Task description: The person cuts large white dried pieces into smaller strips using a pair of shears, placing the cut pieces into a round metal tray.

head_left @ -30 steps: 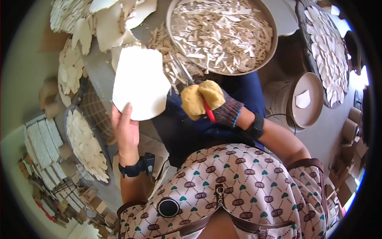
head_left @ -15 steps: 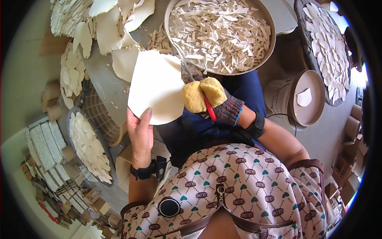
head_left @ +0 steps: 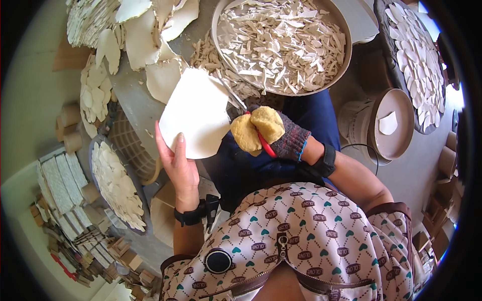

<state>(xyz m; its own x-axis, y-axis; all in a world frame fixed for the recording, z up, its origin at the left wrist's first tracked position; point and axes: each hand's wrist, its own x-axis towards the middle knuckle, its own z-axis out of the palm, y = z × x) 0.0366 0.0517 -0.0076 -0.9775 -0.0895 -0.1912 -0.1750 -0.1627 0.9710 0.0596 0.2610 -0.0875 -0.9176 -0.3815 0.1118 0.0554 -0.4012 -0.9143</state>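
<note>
Two hands meet near the middle of the view. Bare, its forearm nearly upright, the left hand [head_left: 178,163] pinches a white sheet [head_left: 193,115], which stretches ahead of it and to its right; the thumb lies on the face, one finger runs up the left edge, and the others are hidden behind. From the right comes the other forearm, slanting inward to the right hand [head_left: 282,131], in a dark knitted glove [head_left: 296,138] and closed around a red-handled tool [head_left: 268,146]. Yellow pads [head_left: 244,134] cover those fingertips, and the metal end points forward and left, just beside the sheet's right edge. Whether the tool's jaws are apart, I cannot tell. Ahead of the right hand is a round tray [head_left: 348,45] of pale scraps [head_left: 281,50]. Compared with a second ago, the left hand sits farther right, the sheet is turned clockwise and nearer the pads; the right hand is nearly unmoved.
</note>
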